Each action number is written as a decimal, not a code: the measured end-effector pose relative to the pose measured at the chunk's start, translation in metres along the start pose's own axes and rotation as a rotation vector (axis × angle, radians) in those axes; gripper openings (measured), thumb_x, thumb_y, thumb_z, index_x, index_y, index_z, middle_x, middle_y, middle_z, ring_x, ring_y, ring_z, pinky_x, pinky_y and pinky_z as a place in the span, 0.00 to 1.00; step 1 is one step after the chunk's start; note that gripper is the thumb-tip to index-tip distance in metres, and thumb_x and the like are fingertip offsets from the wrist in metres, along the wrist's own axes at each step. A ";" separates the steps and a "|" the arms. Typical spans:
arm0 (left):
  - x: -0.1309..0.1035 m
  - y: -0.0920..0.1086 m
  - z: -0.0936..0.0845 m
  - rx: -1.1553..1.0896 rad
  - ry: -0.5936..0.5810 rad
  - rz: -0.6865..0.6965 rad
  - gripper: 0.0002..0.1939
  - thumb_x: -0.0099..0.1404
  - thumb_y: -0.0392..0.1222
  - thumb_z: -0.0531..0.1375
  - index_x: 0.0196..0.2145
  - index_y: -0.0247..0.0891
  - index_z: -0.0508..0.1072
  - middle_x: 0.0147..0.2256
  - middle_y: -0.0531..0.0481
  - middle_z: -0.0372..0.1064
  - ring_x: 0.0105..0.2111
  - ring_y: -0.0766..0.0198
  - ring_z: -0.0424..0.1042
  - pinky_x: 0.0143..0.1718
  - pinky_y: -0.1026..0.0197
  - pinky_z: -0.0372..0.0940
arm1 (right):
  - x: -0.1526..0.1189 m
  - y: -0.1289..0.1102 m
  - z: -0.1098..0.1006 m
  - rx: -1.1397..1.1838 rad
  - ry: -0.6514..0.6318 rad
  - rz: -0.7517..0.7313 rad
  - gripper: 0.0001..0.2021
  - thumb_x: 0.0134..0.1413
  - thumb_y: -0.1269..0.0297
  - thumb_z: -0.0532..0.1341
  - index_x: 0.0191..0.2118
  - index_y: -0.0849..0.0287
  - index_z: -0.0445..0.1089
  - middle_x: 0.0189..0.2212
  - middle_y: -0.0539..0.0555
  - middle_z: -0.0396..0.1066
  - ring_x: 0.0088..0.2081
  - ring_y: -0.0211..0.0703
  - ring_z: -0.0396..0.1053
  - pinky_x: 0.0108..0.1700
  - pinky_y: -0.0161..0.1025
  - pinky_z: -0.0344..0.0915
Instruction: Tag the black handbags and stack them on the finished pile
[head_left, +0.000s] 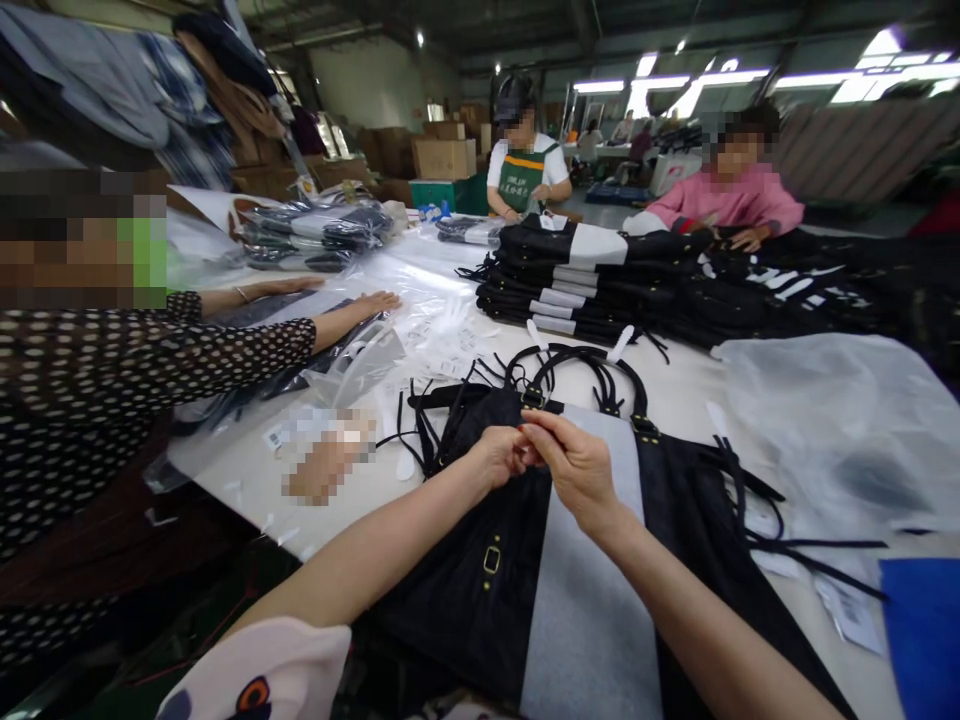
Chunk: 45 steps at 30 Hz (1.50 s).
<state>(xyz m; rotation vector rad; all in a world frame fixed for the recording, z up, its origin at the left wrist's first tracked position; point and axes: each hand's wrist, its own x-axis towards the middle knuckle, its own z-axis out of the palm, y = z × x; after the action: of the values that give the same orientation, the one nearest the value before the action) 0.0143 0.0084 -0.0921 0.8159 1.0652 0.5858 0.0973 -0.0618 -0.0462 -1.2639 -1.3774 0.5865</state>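
Observation:
A black handbag (487, 610) lies on the white table in front of me, with a wide light grey strip (592, 610) down its middle. Its black handles (636, 385) stand up at the far side, and white tags (621, 345) show on them. Thin black straps (742, 490) trail from its sides. Over the bag's top edge, below the handles, my left hand (504, 456) and my right hand (576, 465) meet with fingertips pinched together. Whatever is between the fingers is too small or hidden to name. A small gold buckle (491, 560) sits on the bag's left part.
Folded black bags (525, 280) are stacked beyond. Clear plastic (427, 290) and wrapped bags (322, 235) lie to the left, where a co-worker's hand (375, 303) rests. A translucent plastic bag (832, 420) and a blue sheet (922, 630) are at right. Two other people work across the table.

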 end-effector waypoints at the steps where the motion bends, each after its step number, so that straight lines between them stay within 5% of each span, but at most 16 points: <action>1: -0.002 -0.003 0.002 0.024 -0.022 -0.040 0.11 0.51 0.31 0.55 0.14 0.34 0.61 0.11 0.50 0.58 0.12 0.71 0.57 0.12 0.68 0.45 | 0.000 -0.002 -0.001 0.036 -0.003 0.045 0.11 0.52 0.60 0.57 0.38 0.59 0.72 0.27 0.51 0.73 0.27 0.37 0.70 0.31 0.34 0.68; 4: -0.008 -0.008 0.004 0.115 -0.117 -0.165 0.05 0.49 0.32 0.57 0.17 0.33 0.65 0.16 0.46 0.65 0.14 0.66 0.63 0.13 0.69 0.45 | 0.004 -0.009 -0.012 0.093 -0.009 0.115 0.12 0.50 0.59 0.58 0.36 0.60 0.72 0.22 0.49 0.70 0.20 0.33 0.65 0.23 0.30 0.65; 6: -0.008 -0.006 0.002 0.279 -0.116 -0.129 0.03 0.49 0.34 0.57 0.20 0.34 0.66 0.19 0.44 0.68 0.16 0.63 0.66 0.13 0.68 0.47 | 0.010 -0.012 -0.024 0.084 -0.009 0.134 0.12 0.49 0.58 0.58 0.35 0.61 0.72 0.19 0.49 0.68 0.17 0.31 0.62 0.20 0.29 0.61; 11: 0.020 0.016 -0.014 0.536 0.144 0.193 0.04 0.51 0.31 0.57 0.21 0.36 0.66 0.21 0.48 0.67 0.23 0.64 0.68 0.21 0.66 0.56 | 0.029 0.001 -0.051 -0.001 -0.137 0.290 0.14 0.48 0.56 0.58 0.30 0.63 0.72 0.16 0.48 0.66 0.14 0.29 0.57 0.15 0.28 0.53; 16: 0.060 0.043 -0.023 0.627 0.265 0.425 0.10 0.44 0.24 0.59 0.17 0.37 0.66 0.30 0.47 0.68 0.43 0.59 0.66 0.38 0.67 0.60 | 0.044 0.037 -0.047 -0.195 -0.270 0.438 0.11 0.49 0.61 0.57 0.25 0.63 0.70 0.16 0.48 0.66 0.14 0.30 0.58 0.16 0.29 0.53; 22: 0.091 0.048 -0.021 0.670 0.206 0.372 0.13 0.37 0.20 0.58 0.11 0.38 0.67 0.17 0.51 0.64 0.28 0.62 0.67 0.29 0.66 0.59 | 0.061 0.076 -0.024 -0.633 -0.393 0.361 0.11 0.52 0.64 0.55 0.26 0.61 0.71 0.18 0.50 0.68 0.20 0.34 0.64 0.26 0.31 0.57; 28: 0.100 0.045 -0.022 0.522 0.135 0.325 0.11 0.37 0.20 0.55 0.16 0.32 0.72 0.16 0.53 0.65 0.19 0.68 0.62 0.24 0.66 0.58 | 0.075 0.086 -0.015 -0.890 -0.459 0.348 0.10 0.51 0.63 0.56 0.29 0.61 0.73 0.25 0.55 0.72 0.31 0.41 0.69 0.32 0.33 0.58; 39: 0.096 0.039 -0.034 0.478 -0.050 0.456 0.13 0.41 0.22 0.55 0.24 0.34 0.73 0.20 0.56 0.66 0.19 0.73 0.60 0.24 0.69 0.56 | 0.106 0.088 0.008 -0.878 -0.478 0.360 0.11 0.49 0.63 0.57 0.33 0.63 0.73 0.28 0.58 0.72 0.34 0.43 0.69 0.32 0.34 0.60; 45: 0.097 0.034 -0.039 0.692 0.019 0.565 0.11 0.46 0.25 0.57 0.26 0.36 0.76 0.24 0.55 0.71 0.27 0.68 0.68 0.33 0.67 0.61 | 0.095 0.084 -0.006 -0.763 -0.459 0.340 0.10 0.52 0.62 0.56 0.32 0.61 0.73 0.26 0.53 0.73 0.30 0.40 0.69 0.32 0.33 0.61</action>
<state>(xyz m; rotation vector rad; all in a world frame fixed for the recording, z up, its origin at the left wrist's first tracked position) 0.0144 0.1135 -0.1252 1.7541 1.0619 0.6987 0.1509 0.0480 -0.0827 -2.0972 -1.8766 0.6283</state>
